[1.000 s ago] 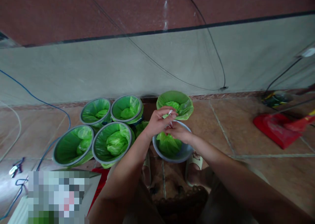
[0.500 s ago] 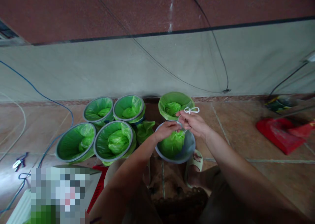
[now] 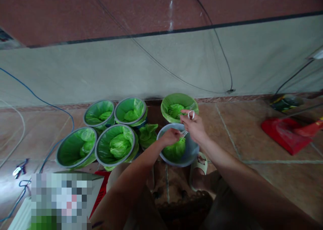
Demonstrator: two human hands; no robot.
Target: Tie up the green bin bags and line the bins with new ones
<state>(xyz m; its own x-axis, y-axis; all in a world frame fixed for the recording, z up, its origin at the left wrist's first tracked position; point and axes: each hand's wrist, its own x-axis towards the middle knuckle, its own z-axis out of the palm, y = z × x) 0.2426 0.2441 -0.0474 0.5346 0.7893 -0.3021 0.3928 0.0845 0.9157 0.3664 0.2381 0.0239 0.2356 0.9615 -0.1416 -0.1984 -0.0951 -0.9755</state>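
A grey bowl (image 3: 190,155) on the tiled floor holds a gathered green plastic bag (image 3: 174,150). My left hand (image 3: 170,137) pinches the bag's neck over the bowl. My right hand (image 3: 193,126) is beside it, slightly higher, with a white string (image 3: 191,115) looped around its fingers and running down to the bag's neck. Just behind stands a bowl (image 3: 179,104) lined with a green bag.
Several more green-lined grey bowls (image 3: 114,145) cluster at the left, with a loose green bag (image 3: 148,133) between them. A blue cable (image 3: 45,103) crosses the floor at left. A red dustpan (image 3: 286,135) lies at right. The wall runs close behind.
My left hand has dropped from above the bowl to the bag's neck. My right hand pulled the white string out to the right, then came back in closer.
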